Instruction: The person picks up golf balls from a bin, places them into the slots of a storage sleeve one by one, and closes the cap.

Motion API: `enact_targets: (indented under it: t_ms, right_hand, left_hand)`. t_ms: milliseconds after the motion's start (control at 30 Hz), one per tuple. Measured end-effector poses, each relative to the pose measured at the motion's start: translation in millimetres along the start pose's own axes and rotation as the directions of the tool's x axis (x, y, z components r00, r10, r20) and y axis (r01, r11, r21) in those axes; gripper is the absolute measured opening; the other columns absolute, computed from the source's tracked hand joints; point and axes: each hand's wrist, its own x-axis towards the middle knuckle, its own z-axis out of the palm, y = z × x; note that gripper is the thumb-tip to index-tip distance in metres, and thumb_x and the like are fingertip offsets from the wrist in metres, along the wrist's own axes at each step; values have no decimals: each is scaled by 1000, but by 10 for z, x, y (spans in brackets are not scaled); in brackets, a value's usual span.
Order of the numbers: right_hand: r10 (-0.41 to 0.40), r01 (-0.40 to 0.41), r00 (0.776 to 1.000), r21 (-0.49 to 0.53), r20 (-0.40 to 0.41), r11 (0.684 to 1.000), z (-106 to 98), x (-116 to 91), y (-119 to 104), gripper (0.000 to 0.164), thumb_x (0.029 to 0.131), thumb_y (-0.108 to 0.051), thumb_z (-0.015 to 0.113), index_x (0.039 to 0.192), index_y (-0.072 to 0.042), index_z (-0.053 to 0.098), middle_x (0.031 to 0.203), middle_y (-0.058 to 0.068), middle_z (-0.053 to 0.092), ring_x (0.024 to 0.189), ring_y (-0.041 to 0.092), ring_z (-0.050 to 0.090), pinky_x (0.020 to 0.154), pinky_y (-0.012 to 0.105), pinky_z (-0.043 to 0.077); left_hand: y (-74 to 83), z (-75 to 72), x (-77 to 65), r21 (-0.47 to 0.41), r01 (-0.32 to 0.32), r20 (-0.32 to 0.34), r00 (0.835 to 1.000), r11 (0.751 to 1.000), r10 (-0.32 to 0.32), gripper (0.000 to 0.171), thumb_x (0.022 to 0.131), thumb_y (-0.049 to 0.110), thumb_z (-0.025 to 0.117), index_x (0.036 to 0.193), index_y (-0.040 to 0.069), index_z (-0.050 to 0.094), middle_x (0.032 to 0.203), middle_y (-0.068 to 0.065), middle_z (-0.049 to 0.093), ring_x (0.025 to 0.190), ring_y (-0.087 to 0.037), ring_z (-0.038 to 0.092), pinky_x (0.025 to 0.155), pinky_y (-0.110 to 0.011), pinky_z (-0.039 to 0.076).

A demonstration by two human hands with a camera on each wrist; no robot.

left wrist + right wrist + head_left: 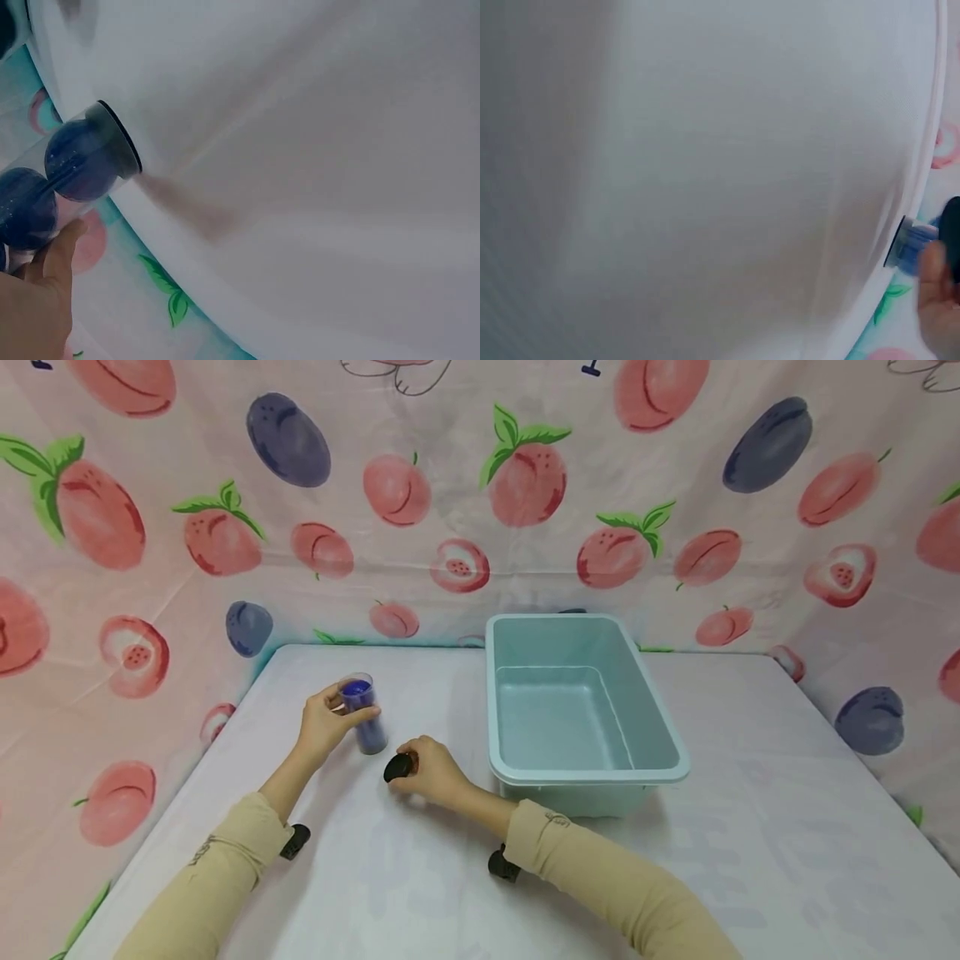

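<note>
My left hand (324, 720) holds a clear plastic tube (371, 739) upright near its top, thumb on one side and fingers round the other. Dark blue balls (81, 161) are stacked inside the tube, and its rim at the top looks uncovered in the head view. Just to the right of the tube's base, my right hand (438, 774) pinches a round black lid (398, 767) between thumb and fingers. The lid is apart from the tube. In the right wrist view only part of that hand and the dark lid (951, 236) show at the right edge.
A pale blue-green plastic basin (555, 714) stands on the white-covered table (750, 860), right of my right hand. Behind the table hangs a fruit-print cloth (465, 468). A small black device (295, 842) is at the left wrist, another (502, 864) at the right.
</note>
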Motion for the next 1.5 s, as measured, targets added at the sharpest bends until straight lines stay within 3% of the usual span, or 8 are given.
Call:
enact_targets:
  t_ms: [67,200,300,433,700,900,1167,1500]
  right_hand:
    - [-24,26,999,56,-36,998,-5,-1,-7,44,74,-12,80,111,5,64,88,11,59,73,9,49,65,16,42]
    - [-37,48,996,136,-79,990,-14,-13,-57,44,73,-12,80,111,3,62,101,14,63,80,16,61,68,14,48]
    - [-54,71,995,198,-86,978,-27,-37,-100,42,74,-8,79,109,2,58,113,16,64,88,25,67,75,23,55]
    - [-119,135,990,235,-81,963,-54,-89,-155,39,75,-2,77,107,1,55,116,16,65,90,28,69,81,34,56]
    - [-222,242,967,167,-127,956,-131,-134,-269,39,75,-8,78,109,2,60,105,14,68,90,24,68,79,17,52]
    - [-294,324,943,221,-157,920,-163,-152,-359,41,75,-6,77,111,2,59,109,15,64,96,24,64,83,17,52]
    - [-243,272,962,368,-122,889,-197,-192,-449,40,76,-1,74,109,3,53,114,19,66,100,28,66,86,15,50]
    - [-216,262,961,306,-175,915,-310,-228,-598,29,82,-13,73,104,-1,59,97,12,63,84,14,61,77,20,54]
  left_hand:
    - [-12,-3,6,5,5,11,1000,1000,-5,68,83,24,73,139,2,42,135,-27,50,125,-41,48,102,-48,43]
    - [-18,-13,12,11,-10,39,999,1000,9,68,85,23,71,140,0,39,134,-28,49,125,-43,47,102,-50,42]
    - [-20,-16,12,10,-31,54,998,999,30,68,85,24,71,140,-1,39,134,-29,49,125,-44,47,102,-51,41]
    - [-40,-21,4,15,-56,61,997,998,55,66,86,23,70,139,-2,40,134,-28,50,125,-43,48,102,-50,42]
    - [-78,-10,2,17,-79,48,996,997,78,62,86,20,70,136,-3,42,133,-26,51,123,-40,51,101,-45,44]
    - [-90,-17,-28,19,-89,47,995,996,88,56,86,21,70,131,-4,47,131,-26,54,121,-38,53,100,-42,46]
    - [-88,-17,-50,19,-90,50,995,996,89,56,86,22,70,131,-2,48,131,-25,54,120,-38,54,97,-38,48]
    - [-129,-11,-56,-2,-112,38,993,994,112,52,86,17,70,129,-4,50,128,-27,56,119,-37,55,92,-24,50]
